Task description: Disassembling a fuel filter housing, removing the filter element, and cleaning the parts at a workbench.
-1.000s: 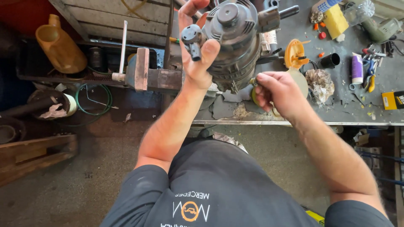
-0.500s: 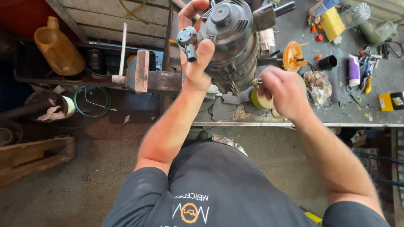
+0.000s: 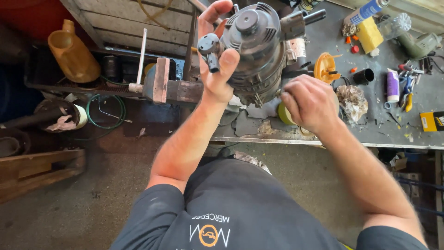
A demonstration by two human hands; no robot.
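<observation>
Overhead, a dark ribbed cylindrical housing (image 3: 256, 51) was held up above the far workbench (image 3: 323, 134), gripped from the left by the left hand (image 3: 217, 65), its fingers wrapped round the side and thumb pressed beside a small black connector (image 3: 209, 46). Just right and nearer, the right hand (image 3: 310, 102) was curled at the housing's lower edge, fingertips hidden, over a yellow-green roll (image 3: 284, 113)
</observation>
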